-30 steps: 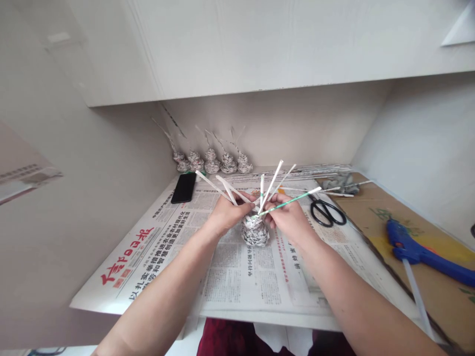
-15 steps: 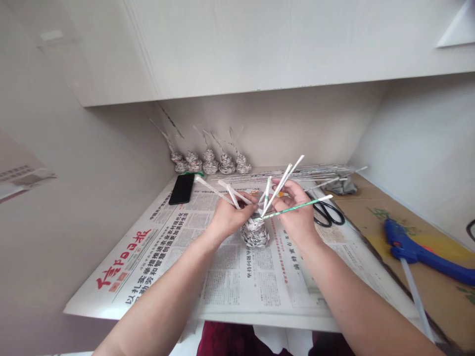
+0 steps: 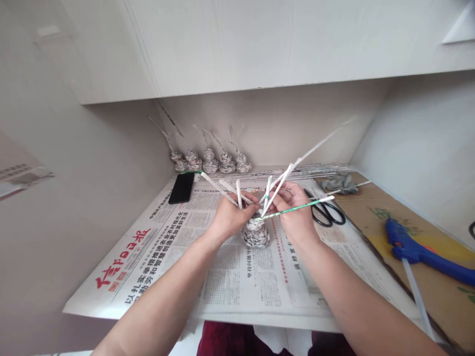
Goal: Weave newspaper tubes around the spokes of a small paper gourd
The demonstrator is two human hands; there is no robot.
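A small body woven from rolled newspaper strips (image 3: 256, 235) stands on the newspaper between my hands. Several white paper tubes fan out from its top, and one green-and-white paper tube (image 3: 297, 207) slants to the right. My left hand (image 3: 230, 212) is closed around the top of the woven body, thumb toward the middle. My right hand (image 3: 297, 202) sits at the tubes' right side, thumb and fingers pinched on a paper tube, partly hidden by the tubes in front. A long, blurred paper tube (image 3: 322, 143) reaches up and right above that hand.
Several finished gourd shapes (image 3: 211, 162) line the back wall at left, behind a black phone (image 3: 181, 188). Paper tubes (image 3: 315, 171) lie along the back. Black-handled scissors (image 3: 326, 217), a grey crumpled cloth (image 3: 337, 183) and a blue glue gun (image 3: 411, 249) lie at right.
A long paper tube now extends up and right above my right hand. The tubes by my left hand have shifted, one now standing more upright. My left hand stays on the woven body.
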